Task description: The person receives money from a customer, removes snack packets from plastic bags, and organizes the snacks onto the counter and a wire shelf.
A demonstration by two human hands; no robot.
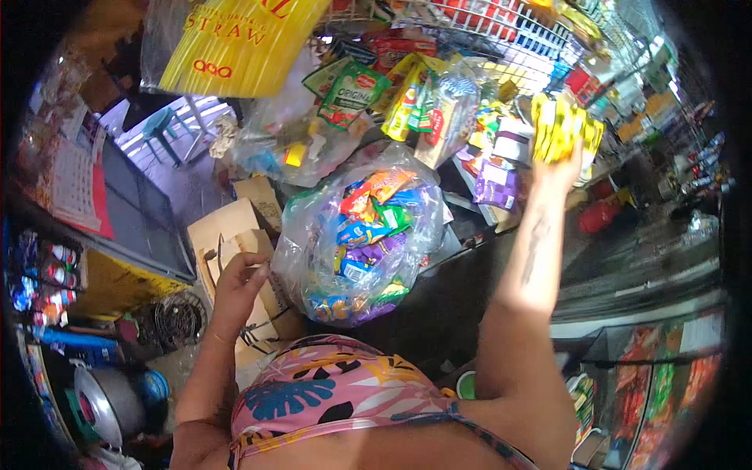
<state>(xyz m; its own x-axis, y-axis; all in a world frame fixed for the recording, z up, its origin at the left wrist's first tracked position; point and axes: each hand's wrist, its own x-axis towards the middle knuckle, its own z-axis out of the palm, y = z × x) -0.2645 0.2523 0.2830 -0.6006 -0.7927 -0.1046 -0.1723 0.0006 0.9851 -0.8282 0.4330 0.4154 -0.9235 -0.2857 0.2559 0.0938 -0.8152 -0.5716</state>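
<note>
In front of my body, a clear plastic bag [305, 227] bulges with colourful snack packets [372, 235]. My left hand [243, 282] is at the bag's left side, its thumb and fingers pinched together at the edge of the plastic. Out to the upper right, my right hand [560, 166] is raised with a bunch of yellow and dark striped packets [565, 129] in it. The packets hide most of its fingers. Purple packets [495, 185] hang just left of my right wrist.
Green Del Monte pouches [354, 94] and other sachets hang beyond the bag. A pack of yellow straws [235, 47] hangs at the upper left. White wire racks [517, 35] run along the top. Cardboard [227, 235] lies left of the bag, and a metal pot [110, 403] is lower left.
</note>
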